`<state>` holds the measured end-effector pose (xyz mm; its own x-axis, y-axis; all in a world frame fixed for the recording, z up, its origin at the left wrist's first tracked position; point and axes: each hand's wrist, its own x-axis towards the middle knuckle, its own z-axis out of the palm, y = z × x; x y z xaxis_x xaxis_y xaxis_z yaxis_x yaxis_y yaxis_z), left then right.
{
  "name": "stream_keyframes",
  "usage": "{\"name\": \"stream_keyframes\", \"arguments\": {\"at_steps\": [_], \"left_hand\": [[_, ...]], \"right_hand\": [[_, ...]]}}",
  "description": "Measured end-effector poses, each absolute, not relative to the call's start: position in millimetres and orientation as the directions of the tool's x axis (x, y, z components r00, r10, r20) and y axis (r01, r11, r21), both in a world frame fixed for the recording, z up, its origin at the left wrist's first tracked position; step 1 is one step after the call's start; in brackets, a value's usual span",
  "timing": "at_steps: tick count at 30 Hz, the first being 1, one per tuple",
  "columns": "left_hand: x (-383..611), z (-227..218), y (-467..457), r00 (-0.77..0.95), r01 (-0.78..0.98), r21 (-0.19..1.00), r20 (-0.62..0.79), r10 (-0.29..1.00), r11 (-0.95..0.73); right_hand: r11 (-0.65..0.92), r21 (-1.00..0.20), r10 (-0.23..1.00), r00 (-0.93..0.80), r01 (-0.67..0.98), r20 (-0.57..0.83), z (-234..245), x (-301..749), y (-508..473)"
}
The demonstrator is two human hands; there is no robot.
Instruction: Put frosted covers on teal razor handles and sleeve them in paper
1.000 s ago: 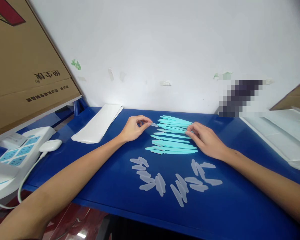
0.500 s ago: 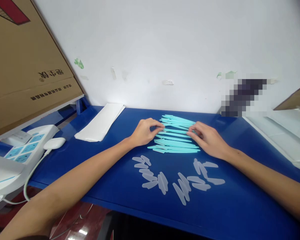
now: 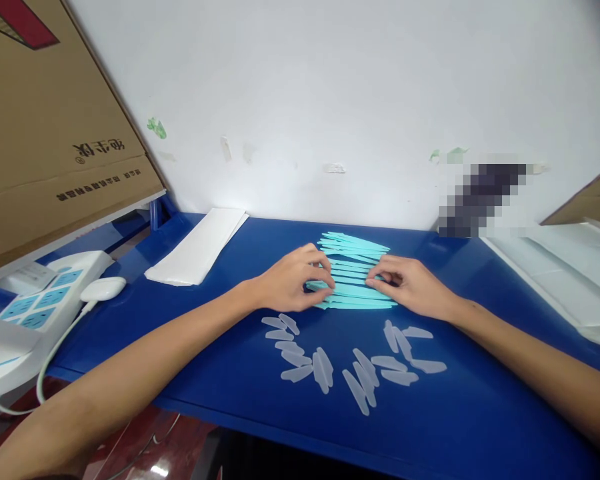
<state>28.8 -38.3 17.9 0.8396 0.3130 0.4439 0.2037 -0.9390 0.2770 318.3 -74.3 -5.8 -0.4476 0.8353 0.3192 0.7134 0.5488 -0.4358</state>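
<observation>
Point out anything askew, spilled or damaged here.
The white wall carries green scraps and whitish patches, like leftover residue, and lettering on the cardboard box is upside down. Among the turquoise strips and translucent pieces, nothing looks spilled or broken.

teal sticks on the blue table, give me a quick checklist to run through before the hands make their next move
1. Left hand at the teal sticks: ok, fingers over their left ends.
2. Right hand at the sticks: ok, fingertips near their right ends.
3. Either hand firmly gripping a stick: cannot tell, the curled fingers hide any contact.
4. All sticks spaced apart: not ok, those nearest the wall bunch and overlap.
5. Clear pieces away from both hands: ok, they lie scattered toward the near edge.
6. White paper off the sticks: ok, it lies well to their left.
</observation>
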Motion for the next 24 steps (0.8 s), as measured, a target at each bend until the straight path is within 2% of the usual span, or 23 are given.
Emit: {"name": "stream_keyframes", "arguments": {"at_steps": [3, 7, 11, 15, 17, 20, 22, 24], "left_hand": [[36, 26, -60, 0.926, 0.126, 0.201, 0.327, 0.188, -0.971], [45, 26, -79, 0.967, 0.059, 0.155, 0.238, 0.096, -0.986], [52, 22, -89, 0.962, 0.038, 0.1, 0.266, 0.063, -0.994], [56, 19, -95, 0.946, 0.044, 0.073, 0.318, 0.065, -0.996], [56, 19, -96, 0.937, 0.035, 0.114, 0.343, 0.072, -0.993], [54, 19, -89, 0.879, 0.031, 0.291, 0.447, 0.165, -0.956], [50, 20, -78, 0.758, 0.083, 0.44, 0.554, 0.343, -0.894], [43, 19, -63, 0.552, 0.166, 0.568, 0.624, 0.553, -0.806]], "right_hand": [[0.53, -0.474, 0.848, -0.445, 0.703, 0.289, -3, 318, -73], [0.512, -0.456, 0.858, -0.461, 0.728, 0.227, 4, 318, -72], [0.484, -0.384, 0.872, -0.471, 0.786, 0.134, 8, 321, -72], [0.465, -0.354, 0.883, -0.453, 0.811, 0.121, 8, 324, -75], [0.481, -0.363, 0.875, -0.465, 0.798, 0.139, 7, 325, -77], [0.517, -0.396, 0.855, -0.477, 0.759, 0.203, 5, 327, -78], [0.514, -0.43, 0.858, -0.452, 0.742, 0.245, 3, 329, -77], [0.497, -0.443, 0.868, -0.422, 0.746, 0.263, 1, 330, -77]]}}
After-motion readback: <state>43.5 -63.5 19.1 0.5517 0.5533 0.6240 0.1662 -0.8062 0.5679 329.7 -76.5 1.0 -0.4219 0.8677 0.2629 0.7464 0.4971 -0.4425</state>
